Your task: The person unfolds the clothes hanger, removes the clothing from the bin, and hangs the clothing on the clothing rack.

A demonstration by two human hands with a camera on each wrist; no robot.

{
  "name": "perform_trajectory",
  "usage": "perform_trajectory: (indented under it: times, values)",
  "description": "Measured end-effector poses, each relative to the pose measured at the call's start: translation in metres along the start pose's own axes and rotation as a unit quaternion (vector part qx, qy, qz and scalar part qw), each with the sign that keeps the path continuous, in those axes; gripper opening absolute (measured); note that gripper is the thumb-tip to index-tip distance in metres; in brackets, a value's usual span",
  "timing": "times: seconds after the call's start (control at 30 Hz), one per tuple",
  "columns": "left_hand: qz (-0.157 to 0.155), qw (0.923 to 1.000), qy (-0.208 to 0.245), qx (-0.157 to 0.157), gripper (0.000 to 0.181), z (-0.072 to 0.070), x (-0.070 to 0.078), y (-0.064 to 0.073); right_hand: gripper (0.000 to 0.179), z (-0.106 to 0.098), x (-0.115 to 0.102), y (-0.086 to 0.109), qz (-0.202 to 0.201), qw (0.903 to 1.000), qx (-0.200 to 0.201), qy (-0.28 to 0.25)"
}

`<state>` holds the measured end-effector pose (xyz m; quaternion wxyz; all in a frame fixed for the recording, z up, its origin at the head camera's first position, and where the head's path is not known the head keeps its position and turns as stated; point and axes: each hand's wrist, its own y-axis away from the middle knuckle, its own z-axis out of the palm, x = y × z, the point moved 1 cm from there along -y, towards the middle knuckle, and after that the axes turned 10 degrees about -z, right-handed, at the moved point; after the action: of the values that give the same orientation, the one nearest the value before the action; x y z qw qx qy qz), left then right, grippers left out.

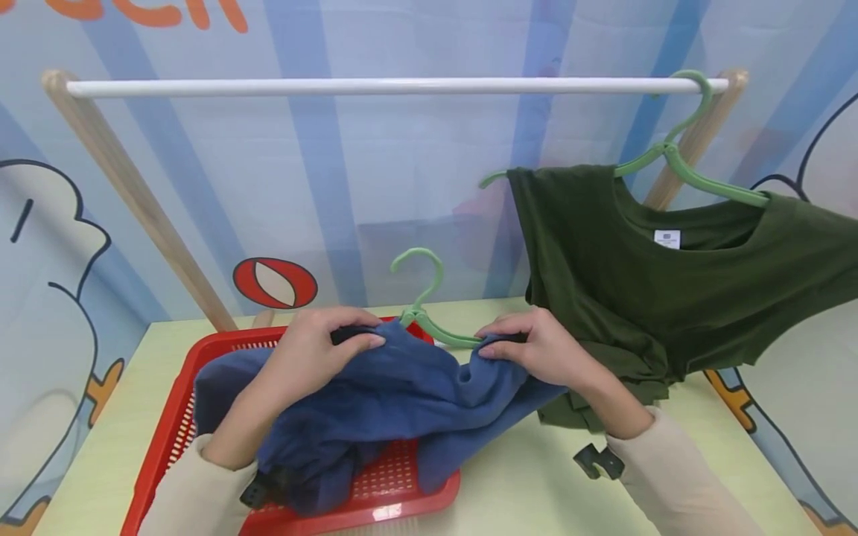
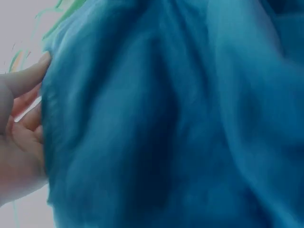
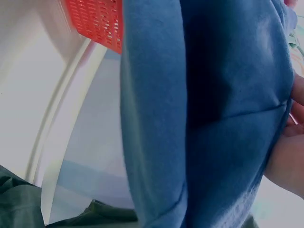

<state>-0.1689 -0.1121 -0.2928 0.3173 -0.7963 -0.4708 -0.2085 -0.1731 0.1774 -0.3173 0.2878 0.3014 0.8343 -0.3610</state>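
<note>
A blue garment (image 1: 389, 398) hangs bunched between the hands, its lower folds over the red basket. My left hand (image 1: 311, 357) pinches its upper edge between thumb and fingers, just left of a small green hanger (image 1: 445, 337). The hanger's hook and right arm show above the cloth; its left arm is hidden by the fabric. At the right end of that arm, my right hand (image 1: 546, 350) pinches the other side of the garment's top edge. Blue cloth (image 2: 133, 118) fills most of the left wrist view, and a long fold (image 3: 154, 104) drops down in the right wrist view.
The red basket (image 1: 164, 439) stands on the pale table (image 1: 536, 484) at the left. Behind, a rack with a white rod (image 1: 375, 87) spans the table. A dark green sleeveless top (image 1: 623, 283) hangs from it at the right on another green hanger (image 1: 717, 184), its lower part bunched on the table.
</note>
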Motion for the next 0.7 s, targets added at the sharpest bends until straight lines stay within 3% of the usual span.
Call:
perform_trajectory:
  times: [0.17, 0.3, 0.47, 0.57, 0.7]
  values:
    - [-0.05, 0.9975, -0.05, 0.006, 0.029, -0.022, -0.009, 0.009, 0.017, -0.012, 0.003, 0.005, 0.016, 0.9995, 0.024, 0.015]
    - [-0.059, 0.9944, -0.081, 0.034, 0.029, -0.038, -0.019, 0.02, 0.018, -0.025, 0.005, 0.011, 0.033, 0.9987, 0.038, 0.009]
    - [-0.052, 0.9941, -0.058, 0.076, 0.022, -0.054, -0.034, 0.029, 0.018, -0.04, 0.005, 0.015, 0.048, 0.9977, 0.047, 0.006]
    - [-0.09, 0.9909, -0.039, 0.092, 0.017, -0.065, -0.041, 0.034, 0.019, -0.048, 0.003, 0.017, 0.056, 0.9972, 0.047, 0.012]
    - [-0.138, 0.9829, -0.055, 0.109, 0.015, -0.079, -0.047, 0.038, 0.018, -0.058, 0.002, 0.021, 0.061, 0.996, 0.06, 0.023]
